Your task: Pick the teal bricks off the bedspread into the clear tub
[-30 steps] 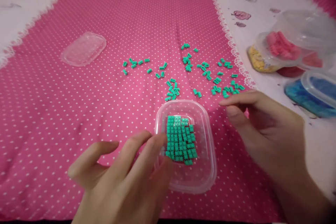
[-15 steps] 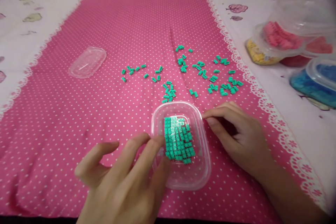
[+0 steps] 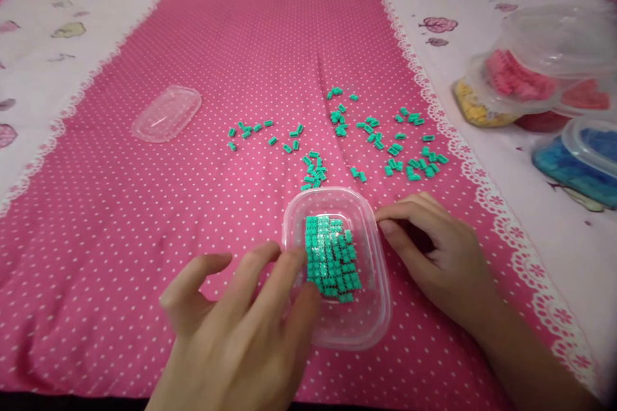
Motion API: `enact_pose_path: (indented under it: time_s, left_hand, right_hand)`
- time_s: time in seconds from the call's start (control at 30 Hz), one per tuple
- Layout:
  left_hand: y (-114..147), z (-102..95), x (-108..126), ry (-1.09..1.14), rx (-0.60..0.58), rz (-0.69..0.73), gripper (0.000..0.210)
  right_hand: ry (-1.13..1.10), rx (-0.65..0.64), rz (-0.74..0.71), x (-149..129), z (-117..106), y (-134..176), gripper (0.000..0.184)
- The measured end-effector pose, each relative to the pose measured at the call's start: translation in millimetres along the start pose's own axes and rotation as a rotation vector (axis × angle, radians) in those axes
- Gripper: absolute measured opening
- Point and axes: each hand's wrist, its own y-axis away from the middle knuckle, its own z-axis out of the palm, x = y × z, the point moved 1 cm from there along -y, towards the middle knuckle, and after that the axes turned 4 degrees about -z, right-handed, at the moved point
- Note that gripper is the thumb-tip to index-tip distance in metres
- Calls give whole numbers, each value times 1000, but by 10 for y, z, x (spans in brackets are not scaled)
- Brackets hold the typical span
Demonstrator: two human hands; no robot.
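Observation:
A clear plastic container (image 3: 347, 327) stands in front of me, with small green toy bricks (image 3: 330, 257) laid in close rows on its bottom. My left hand (image 3: 241, 327) reaches over the container's left rim. Its fingers are spread, and the thumb and index finger hang over the left edge of the rows; whether they touch the bricks is hard to see. At the right rim, my right hand (image 3: 438, 257) has thumb and index fingertip closed together on the container's edge, the other fingers curled behind.
Loose green bricks (image 3: 313, 170) lie scattered beyond the container. A clear lid (image 3: 166, 113) rests at left on the pink dotted cloth (image 3: 231, 32). Several tubs stand at right: one with blue pieces (image 3: 578, 160), one with yellow (image 3: 482, 104), one with pink (image 3: 520, 77).
My left hand has shifted slightly right over the container's left edge. My right hand stays at the right rim. The whole view has moved a little.

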Motion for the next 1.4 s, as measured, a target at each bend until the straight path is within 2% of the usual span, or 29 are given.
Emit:
enact_pose_path:
  time_s: [0.23,0.47,0.6,0.7,0.77,0.83,0.9,0.97,1.0,1.03,1.07,1.1,1.17,1.23,1.3,1.4]
  left_hand:
    - [-5,18,-14,4,8,14,28]
    - [-42,-3,10,24,34,-39,27]
    - [-78,-39,14,6,59,17,31]
    - [-48,-123,-82,58,73,32,37]
    - [-79,-219,-243,143,84,6,33]
    - [-248,-337,-473,242,90,3,21]
    - [-596,-452,-728,317,65,62,14]
    - [-1071,-536,-967,327,65,24,26]
    - [-1315,-556,-1066,298,60,-16,38]
    - [-1538,-551,-1142,283,2,-40,53]
    - [-1722,-520,-1193,265,-90,-9,62]
    - [-1857,-463,-1223,257,-173,42,61]
    - [-1977,-282,-1243,282,-251,97,37]
    - [-1943,-47,-1218,336,-322,143,16]
    - [-1858,165,-1165,370,-360,157,18]
    - [-1809,346,-1090,406,-369,128,20]
  right_hand:
    - [9,-6,-17,9,17,-3,13]
    - [0,-26,0,-5,9,-27,15]
    - [-50,-19,46,6,23,-15,17]
    - [-130,34,82,4,-13,-43,17]
    - [-161,53,109,-17,-99,-166,17]
    - [-155,35,94,-57,-235,-430,16]
    - [-155,-18,6,-98,-391,-828,15]
    - [-210,-89,-70,-104,-518,-1276,16]
    - [-245,-93,-93,-85,-561,-1481,16]
    - [-251,-42,-116,-50,-589,-1654,15]
    - [-243,20,-119,-1,-597,-1783,15]
    - [-224,79,-106,57,-583,-1864,14]
    - [-179,85,-54,168,-492,-1886,12]
    - [-140,-154,-42,216,-344,-1781,13]
    - [-98,-376,-49,177,-218,-1645,13]
    - [-71,-466,-43,47,-133,-1545,14]
